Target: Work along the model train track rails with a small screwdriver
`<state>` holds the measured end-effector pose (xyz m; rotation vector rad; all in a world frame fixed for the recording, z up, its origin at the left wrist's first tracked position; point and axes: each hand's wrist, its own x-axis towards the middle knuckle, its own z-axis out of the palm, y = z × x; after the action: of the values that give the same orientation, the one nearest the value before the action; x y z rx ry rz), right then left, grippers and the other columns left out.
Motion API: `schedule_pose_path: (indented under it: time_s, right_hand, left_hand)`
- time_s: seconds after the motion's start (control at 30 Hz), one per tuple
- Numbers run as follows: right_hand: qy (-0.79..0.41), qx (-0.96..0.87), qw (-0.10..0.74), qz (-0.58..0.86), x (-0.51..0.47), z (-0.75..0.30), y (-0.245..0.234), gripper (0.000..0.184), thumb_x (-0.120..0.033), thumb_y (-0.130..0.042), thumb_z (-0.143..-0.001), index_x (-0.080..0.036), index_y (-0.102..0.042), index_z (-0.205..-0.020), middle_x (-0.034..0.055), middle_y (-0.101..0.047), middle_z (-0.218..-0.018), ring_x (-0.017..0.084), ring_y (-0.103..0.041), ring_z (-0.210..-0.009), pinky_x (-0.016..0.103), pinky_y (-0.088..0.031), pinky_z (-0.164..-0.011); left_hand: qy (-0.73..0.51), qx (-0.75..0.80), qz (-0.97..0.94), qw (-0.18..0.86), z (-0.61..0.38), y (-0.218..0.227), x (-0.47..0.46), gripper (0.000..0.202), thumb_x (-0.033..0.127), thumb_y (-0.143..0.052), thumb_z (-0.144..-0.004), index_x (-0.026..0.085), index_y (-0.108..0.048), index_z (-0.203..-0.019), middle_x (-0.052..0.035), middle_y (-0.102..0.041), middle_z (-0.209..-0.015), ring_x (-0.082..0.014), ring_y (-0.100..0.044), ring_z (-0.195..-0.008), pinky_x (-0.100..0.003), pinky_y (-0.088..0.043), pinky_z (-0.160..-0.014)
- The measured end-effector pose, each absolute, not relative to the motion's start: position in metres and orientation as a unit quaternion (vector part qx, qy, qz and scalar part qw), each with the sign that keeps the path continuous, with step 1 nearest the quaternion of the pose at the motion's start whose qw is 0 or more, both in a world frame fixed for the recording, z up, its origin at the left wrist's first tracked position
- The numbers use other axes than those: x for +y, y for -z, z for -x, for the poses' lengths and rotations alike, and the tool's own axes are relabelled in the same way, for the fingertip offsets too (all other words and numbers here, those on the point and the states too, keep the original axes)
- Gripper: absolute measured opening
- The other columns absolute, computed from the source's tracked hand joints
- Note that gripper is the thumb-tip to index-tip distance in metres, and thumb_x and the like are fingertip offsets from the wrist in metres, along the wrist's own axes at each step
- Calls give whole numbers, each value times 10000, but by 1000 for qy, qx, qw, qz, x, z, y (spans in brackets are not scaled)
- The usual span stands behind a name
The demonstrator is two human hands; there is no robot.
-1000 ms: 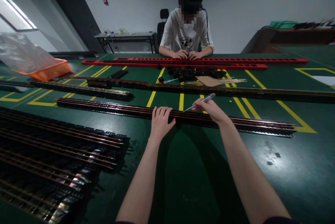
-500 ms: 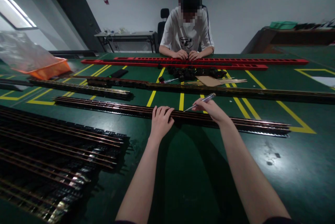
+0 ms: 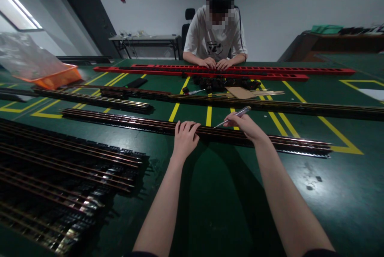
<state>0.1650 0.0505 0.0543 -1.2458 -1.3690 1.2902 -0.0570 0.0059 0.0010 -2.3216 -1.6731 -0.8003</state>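
A long black strip with copper-coloured rods (image 3: 144, 123) lies across the green table in front of me. My left hand (image 3: 186, 135) rests over its middle, fingers bent across the strip and thumb on the near side. In my right hand (image 3: 241, 123) is a slim screwdriver (image 3: 246, 110) with a clear-looking handle, pinched between the fingers and slanted down to the left. Its tip is at the strip, just right of my left hand; whether it touches cannot be made out.
Similar strips (image 3: 60, 157) lie side by side at the left, and another long bundle (image 3: 270, 105) runs behind. An orange basket (image 3: 57, 77) holds plastic bags. Red slotted rails (image 3: 282, 76), black parts and cardboard (image 3: 240, 92) lie before a seated co-worker (image 3: 214, 41).
My right hand has shifted slightly to the right along the strip with the screwdriver. My left hand stays in place on the strip.
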Motion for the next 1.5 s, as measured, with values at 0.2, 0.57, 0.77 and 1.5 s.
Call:
schedule_pose_path:
  time_s: [0.2, 0.57, 0.77, 1.5]
  right_hand:
    - [-512, -550, 430, 500, 51, -166, -54, 111, -214, -578, -747, -167, -620, -655, 26, -651, -653, 139, -618, -676, 302, -489, -781]
    - [-506, -541, 440, 507, 52, -169, -55, 129, -229, -607, -736, -167, -610, -623, 25, -639, -607, 143, -621, -657, 306, -498, -799]
    - [-512, -535, 439, 509, 51, -166, -56, 123, -222, -592, -741, -164, -606, -634, 27, -625, -609, 136, -603, -658, 290, -485, -785]
    - [-511, -536, 443, 505, 53, -167, -52, 128, -220, -581, -739, -169, -599, -623, 15, -617, -595, 129, -586, -634, 282, -481, -751]
  left_hand:
    - [268, -563, 777, 85, 57, -1, 6, 346, 166, -454, -841, 240, -568, -1159, -37, -602, -1168, -212, -501, -1155, -468, -258, -1120]
    - [268, -563, 778, 84, 57, -3, 5, 333, 176, -439, -851, 236, -574, -1150, -33, -611, -1152, -209, -507, -1146, -465, -258, -1118]
    - [271, -558, 782, 65, 57, -1, 6, 341, 162, -431, -852, 235, -566, -1156, -39, -610, -1150, -206, -506, -1144, -461, -243, -1126]
    - [258, -565, 781, 63, 59, 2, 10, 429, 487, -509, -849, 203, -546, -1168, -77, -582, -1169, -236, -491, -1158, -466, -259, -1111]
